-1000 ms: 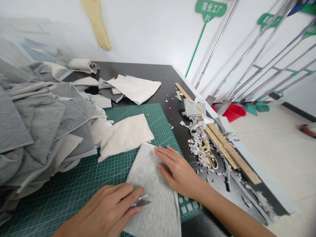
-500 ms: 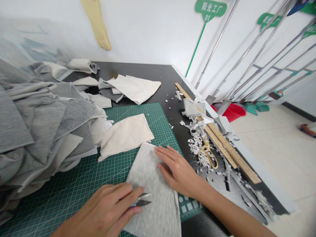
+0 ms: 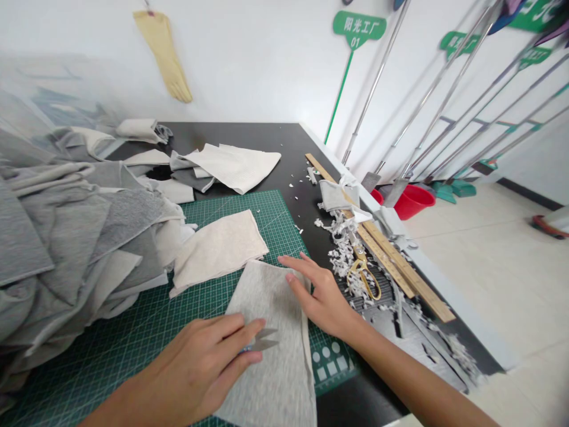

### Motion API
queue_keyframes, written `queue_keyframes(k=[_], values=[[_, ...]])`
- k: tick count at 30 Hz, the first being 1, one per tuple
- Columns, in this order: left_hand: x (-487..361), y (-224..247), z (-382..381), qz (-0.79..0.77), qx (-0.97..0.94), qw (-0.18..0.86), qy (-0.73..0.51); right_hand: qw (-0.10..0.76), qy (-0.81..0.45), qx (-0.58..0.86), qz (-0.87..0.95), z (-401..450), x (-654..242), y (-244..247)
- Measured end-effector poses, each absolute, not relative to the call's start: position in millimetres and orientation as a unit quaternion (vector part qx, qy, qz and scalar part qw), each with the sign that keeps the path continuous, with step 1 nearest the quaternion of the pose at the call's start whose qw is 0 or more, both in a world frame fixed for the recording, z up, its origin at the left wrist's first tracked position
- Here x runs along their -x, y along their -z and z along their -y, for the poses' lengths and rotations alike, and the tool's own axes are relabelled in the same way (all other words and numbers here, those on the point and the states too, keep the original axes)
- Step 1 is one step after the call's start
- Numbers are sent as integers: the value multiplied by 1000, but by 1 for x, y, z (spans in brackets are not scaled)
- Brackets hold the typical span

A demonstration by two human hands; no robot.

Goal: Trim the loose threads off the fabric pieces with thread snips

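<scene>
- Right at the front, the left hand (image 3: 200, 356), fingers curled and pressed together, pinching small thread snips (image 3: 265, 340), blades poking out over the cloth!
- Under those blades, a grey fabric piece (image 3: 271, 362), flat on the green cutting mat (image 3: 133, 338), lower end running out of the frame.
- Over on the right, the right hand (image 3: 322, 299), open with fingers spread, fingertips right at the fabric's upper right edge.
- Just above, a beige cloth (image 3: 217, 252), lying on the mat and almost touching the grey piece.
- Along the left, a big heap of grey fabric (image 3: 75, 237), spilling onto the mat.
- Right of the mat, gold-handled scissors (image 3: 362, 274) among white fabric shreds (image 3: 340, 252), beside a wooden ruler (image 3: 400, 267) along the table edge.
- Further up on the black table (image 3: 267, 142), an off-white cloth (image 3: 235, 166) over darker scraps.
- Beyond the table, a red bucket (image 3: 413, 201) on the floor, below metal poles (image 3: 444, 95) leaning on the wall.
- High on the wall, a long glove (image 3: 162, 56) hanging, and a green sign (image 3: 358, 26) with Chinese lettering.
</scene>
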State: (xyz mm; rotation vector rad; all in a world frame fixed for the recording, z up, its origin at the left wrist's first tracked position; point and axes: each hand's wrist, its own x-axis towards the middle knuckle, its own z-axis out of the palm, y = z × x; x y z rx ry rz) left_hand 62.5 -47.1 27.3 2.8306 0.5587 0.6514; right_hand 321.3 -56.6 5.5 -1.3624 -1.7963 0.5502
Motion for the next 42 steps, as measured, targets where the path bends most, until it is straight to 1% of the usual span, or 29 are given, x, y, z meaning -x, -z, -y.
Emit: queue_keyframes(k=[4,9,13,16,24,27,31,35,39,42], values=[[-85,-28,28,-169,-963,96,-189,483,-229,566,627,50,-330,-10],[-103,-34,10,-161,-959,159,-173,545,-255,559,571,43,-336,-7],[-109,-40,9,-180,-965,147,-122,553,-260,549,570,44,-335,-7],[-111,-36,8,-197,-965,146,-96,559,-264,543,569,46,-333,-8],[-108,-22,-8,-242,-937,233,-93,581,-285,536,542,44,-334,-5],[-107,-21,-14,-260,-927,250,-101,580,-300,538,533,44,-334,-5],[-107,-20,-17,-222,-938,238,-122,582,-303,537,530,43,-333,-6],[-112,-22,-19,-185,-954,203,-119,583,-296,538,532,42,-334,-5],[-116,-22,-24,-190,-950,178,-170,582,-296,540,530,42,-335,-4],[-114,-20,-27,-203,-948,171,-173,583,-297,540,529,42,-335,-3]])
